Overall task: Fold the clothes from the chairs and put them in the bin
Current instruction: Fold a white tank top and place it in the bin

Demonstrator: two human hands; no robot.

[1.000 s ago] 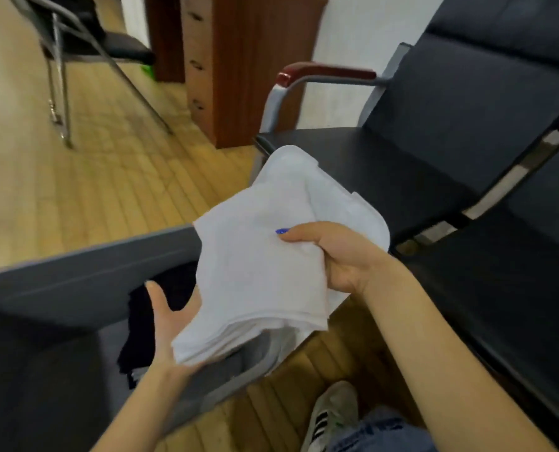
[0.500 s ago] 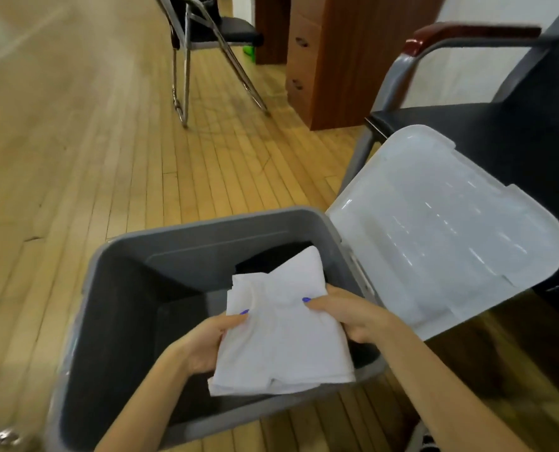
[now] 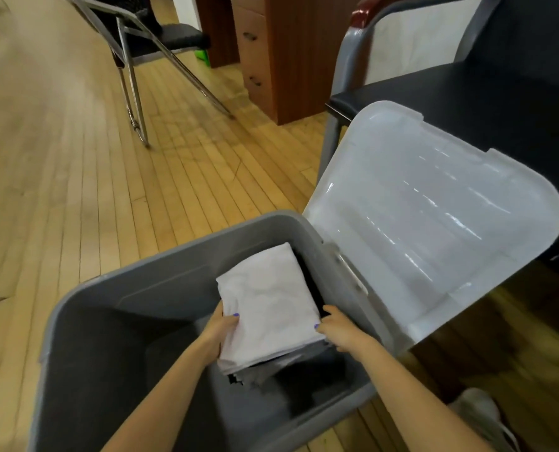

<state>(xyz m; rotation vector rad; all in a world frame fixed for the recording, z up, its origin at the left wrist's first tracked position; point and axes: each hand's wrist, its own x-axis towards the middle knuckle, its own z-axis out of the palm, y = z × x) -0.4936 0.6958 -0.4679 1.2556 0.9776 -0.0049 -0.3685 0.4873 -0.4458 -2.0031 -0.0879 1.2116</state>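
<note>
A folded white garment (image 3: 270, 305) lies inside the grey bin (image 3: 160, 275), on top of a stack of folded grey and dark clothes (image 3: 271, 370). My left hand (image 3: 217, 334) grips the garment's near left edge, thumb on top. My right hand (image 3: 340, 331) holds its near right corner, fingers down the side of the stack. Both forearms reach into the bin from the bottom of the view.
The bin's translucent white lid (image 3: 434, 216) stands swung open to the right, leaning by a black armchair (image 3: 486, 93). A metal-legged chair (image 3: 147, 37) and a wooden drawer cabinet (image 3: 284, 53) stand further back on the wooden floor (image 3: 76, 177). My shoe (image 3: 480, 415) is at bottom right.
The white garment went from held up above the bin to down inside it, onto the clothes stack. Both hands followed it down and still hold its near edge.
</note>
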